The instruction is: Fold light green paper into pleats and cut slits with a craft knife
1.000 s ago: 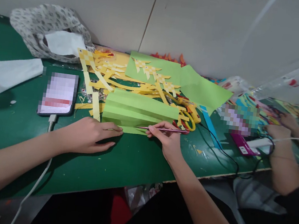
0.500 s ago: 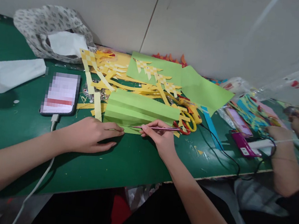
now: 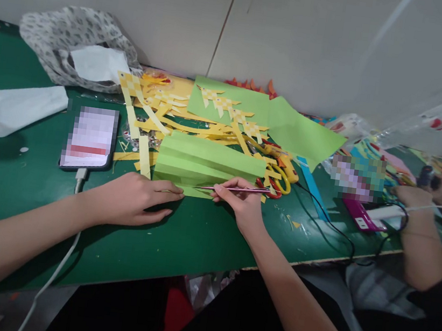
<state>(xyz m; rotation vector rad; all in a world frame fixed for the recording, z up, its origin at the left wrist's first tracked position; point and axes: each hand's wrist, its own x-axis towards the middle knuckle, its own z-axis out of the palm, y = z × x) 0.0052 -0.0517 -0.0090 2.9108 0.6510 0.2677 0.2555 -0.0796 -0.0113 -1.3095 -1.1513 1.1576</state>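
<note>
A sheet of light green paper (image 3: 209,158) with crosswise folds lies in front of me on the green table (image 3: 190,243). My left hand (image 3: 143,199) rests on its lower left corner, fingers stretched out flat and holding nothing. Between the fingers of my right hand (image 3: 241,200) is a slim metallic pink pen-like tool (image 3: 256,191). Its thin tip points left and sits at the paper's near edge, close to my left fingertips. Whether the tip is a nib or a blade is too small to tell.
Left of the paper lies a phone (image 3: 90,140) with a white cable. Behind it are yellow woven paper birds (image 3: 221,103) and more green sheets (image 3: 302,130). Scissors (image 3: 282,181) and a yellow glue gun (image 3: 286,166) lie to the right. Another person's hands (image 3: 416,199) work farther right.
My right hand has slid slightly to the right with the pink tool along the paper's near edge. My left hand and the paper stay in place.
</note>
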